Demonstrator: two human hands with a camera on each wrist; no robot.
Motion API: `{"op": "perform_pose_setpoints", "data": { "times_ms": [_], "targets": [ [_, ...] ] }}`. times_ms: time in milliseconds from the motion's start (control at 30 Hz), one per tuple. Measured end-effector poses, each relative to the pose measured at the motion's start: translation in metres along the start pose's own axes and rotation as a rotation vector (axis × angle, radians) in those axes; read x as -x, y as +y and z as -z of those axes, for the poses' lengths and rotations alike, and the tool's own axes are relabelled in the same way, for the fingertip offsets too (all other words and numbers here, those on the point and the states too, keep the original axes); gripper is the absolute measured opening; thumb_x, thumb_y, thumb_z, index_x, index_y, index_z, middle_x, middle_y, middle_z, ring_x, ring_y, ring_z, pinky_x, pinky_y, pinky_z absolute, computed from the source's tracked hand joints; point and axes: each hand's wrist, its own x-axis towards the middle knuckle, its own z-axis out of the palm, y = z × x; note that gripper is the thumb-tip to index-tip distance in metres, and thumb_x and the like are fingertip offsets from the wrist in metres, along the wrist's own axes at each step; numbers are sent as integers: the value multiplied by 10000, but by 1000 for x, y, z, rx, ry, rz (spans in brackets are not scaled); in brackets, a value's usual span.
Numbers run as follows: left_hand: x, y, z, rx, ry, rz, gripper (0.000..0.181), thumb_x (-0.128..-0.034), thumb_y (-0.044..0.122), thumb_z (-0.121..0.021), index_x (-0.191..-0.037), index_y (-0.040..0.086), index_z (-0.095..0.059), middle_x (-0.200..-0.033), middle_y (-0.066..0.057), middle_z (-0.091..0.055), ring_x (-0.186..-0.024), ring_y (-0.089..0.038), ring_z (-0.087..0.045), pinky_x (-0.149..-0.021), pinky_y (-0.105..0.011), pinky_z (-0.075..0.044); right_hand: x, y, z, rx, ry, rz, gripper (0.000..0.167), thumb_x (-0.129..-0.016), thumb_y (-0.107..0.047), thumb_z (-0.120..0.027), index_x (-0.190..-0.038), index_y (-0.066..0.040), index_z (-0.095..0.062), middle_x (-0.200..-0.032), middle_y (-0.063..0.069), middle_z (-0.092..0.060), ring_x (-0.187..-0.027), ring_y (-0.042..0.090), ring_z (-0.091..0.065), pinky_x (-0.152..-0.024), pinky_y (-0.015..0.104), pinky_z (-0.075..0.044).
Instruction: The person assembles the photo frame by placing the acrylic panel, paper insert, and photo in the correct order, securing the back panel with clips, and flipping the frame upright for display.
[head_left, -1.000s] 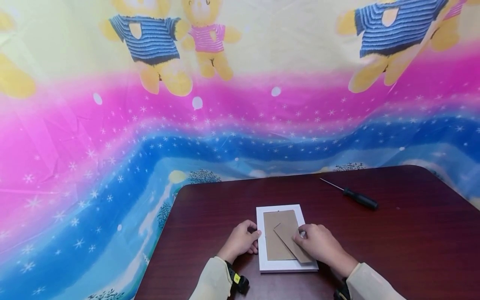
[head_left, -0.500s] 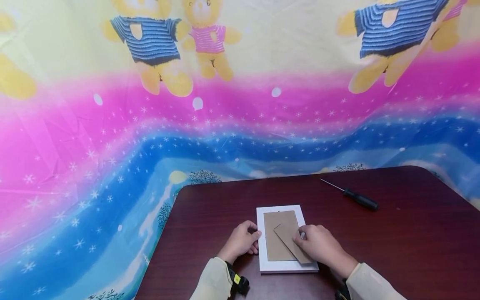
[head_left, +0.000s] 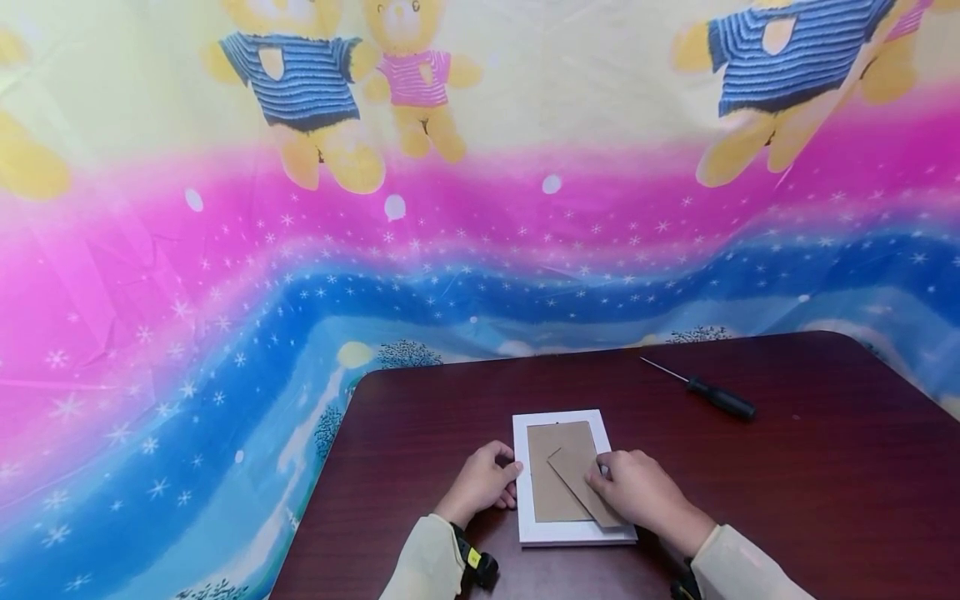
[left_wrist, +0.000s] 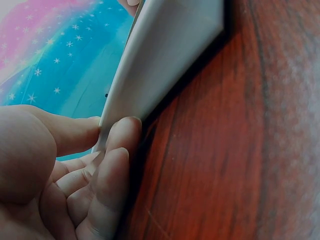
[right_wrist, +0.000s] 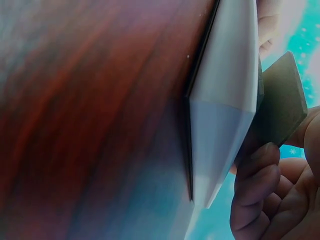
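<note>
White frame (head_left: pixel 558 532) lies on the bench (head_left: pixel 795 483), toward my side, brown backing (head_left: pixel 547 500) facing up. My left hand (head_left: pixel 483 479) has the frame's left edge: thumb tip on the upper rim, fingers curled in against the side wall, a light grip. My right hand (head_left: pixel 641 492) pinches the brown flap (head_left: pixel 581 483) at its right edge, thumb one side, fingers the other. Flap sits slanted over the backing, angled up off it, lower end crossing the frame's bottom right rim.

In the way: flap covers much of the backing's lower right, and my right hand hides part of the frame's right rim. From the right wrist, the frame's corner and side wall block a good part of the flap. From the left wrist, the side wall fills the middle; the flap can't be made out there.

Around: black-handled screwdriver (head_left: pixel 720 398) on the bench, beyond the frame and to its right, well apart from both hands, shaft tip toward the far left. Cloth backdrop (head_left: pixel 465 217) hangs behind the bench, bears and snowflakes printed on it. Light sleeves on both my arms; black strap (head_left: pixel 480 562) with a yellow label at my left wrist, another dark one partly cut off at my right.
</note>
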Motion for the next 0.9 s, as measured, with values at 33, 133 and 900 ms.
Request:
{"op": "perform_pose_setpoints", "data": {
  "times_ms": [33, 133, 900],
  "targets": [
    [0, 0, 0, 1, 0, -2, 195, -966, 164, -626, -1084, 28, -552, -608, -83, -616, -465, -179, -605, -444, -315, -524, 0, 0, 0, 3, -1, 2, 193, -869, -267, -717, -873, -74, -705, -521, -34, -437, -525, 126, -424, -519, 303, -369],
    [-1, -2, 0, 3, 0, -4, 193, -967, 158, -625, -1085, 24, -551, -604, -83, -615, -461, -174, -603, -442, -315, -525, 0, 0, 0, 1, 1, 6, 185, -867, -262, -723, -856, -80, -695, -520, -32, -435, -514, 124, -422, -503, 299, -362],
    [1, 2, 0, 11, 10, -4, 169, -958, 119, -625, -1063, 9, -551, -592, -103, -616, -438, -167, -589, -426, -313, -519, 0, 3, -1, 14, -4, 36, 240, -873, -269, -733, -995, -62, -735, -569, -54, -498, -529, 105, -435, -513, 304, -394]
  ]
}}
